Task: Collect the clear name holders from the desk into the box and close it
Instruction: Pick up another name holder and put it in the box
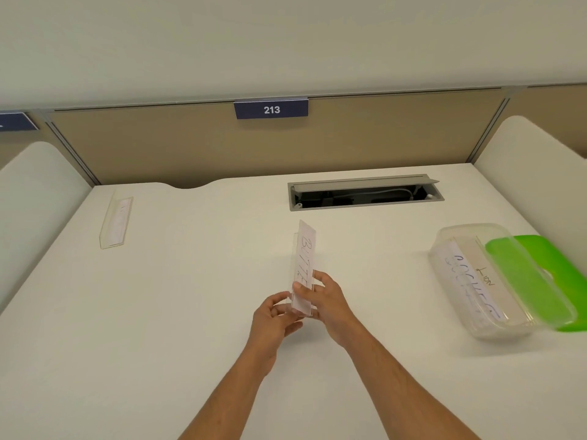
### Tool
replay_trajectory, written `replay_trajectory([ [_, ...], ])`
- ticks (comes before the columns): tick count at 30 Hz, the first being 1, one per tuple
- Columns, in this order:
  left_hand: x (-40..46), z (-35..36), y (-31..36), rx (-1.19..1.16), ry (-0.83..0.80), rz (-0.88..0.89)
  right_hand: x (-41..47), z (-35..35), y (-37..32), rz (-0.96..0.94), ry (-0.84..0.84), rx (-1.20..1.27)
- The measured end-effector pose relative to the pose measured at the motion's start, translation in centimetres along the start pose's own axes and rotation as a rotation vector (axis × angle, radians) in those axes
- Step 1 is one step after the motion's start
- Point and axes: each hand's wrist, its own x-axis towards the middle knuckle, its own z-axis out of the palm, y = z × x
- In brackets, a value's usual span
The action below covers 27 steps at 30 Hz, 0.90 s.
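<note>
On the white desk [190,312], which fills most of the view, a tan partition [158,144] closes the far edge and carries a dark blue plate [271,109] reading 213. Set into the desk near that edge is a grey cable tray [365,193] with its flap raised and a dark gap below.

At the right stands the clear box [495,281], open — inside lie name holders with handwritten cards, one marked LION. Its green lid [540,281] rests partly under and against the box's right side, tilted toward the desk edge.

At the far left one holder [116,222] lies alone on the desk, well apart from both hands and from the box.

Near the middle both hands meet around a second holder [303,265], lifted off the desk and pointing away from the person, its card showing the letters BUTTE. The right hand [330,301] grasps the holder's near half, thumb across the card's face and fingers behind. The left hand [273,315] has its fingers curled at the holder's near bottom end, pinching the clear base. Most of the holder rises beyond the hands — only its near end is covered.
</note>
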Motion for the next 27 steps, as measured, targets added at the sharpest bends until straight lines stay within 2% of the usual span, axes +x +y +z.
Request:
replay_trajectory([
  [3, -0.2, -0.2, 0.4, 0.186, -0.023, -0.007, -0.5, -0.8, 0.3, -0.018, -0.010, 0.021],
  [6, 0.0, -0.7, 1.3, 0.246, -0.018, -0.034, -1.1, -1.9, 0.4, -0.024, -0.044, 0.031],
  [17, 1.8, -1.3, 2.3, 0.060, 0.010, 0.004, -3.0, -5.0, 0.4, -0.022, -0.167, -0.111],
  [22, 2.5, -1.6, 1.2, -0.013, -0.039, 0.010, -3.6, -6.4, 0.7, -0.032, -0.111, -0.169],
  [27, 3.0, -2.1, 0.4, -0.149, 0.025, 0.015, -4.0, -8.0, 1.3, -0.031, -0.061, -0.164],
])
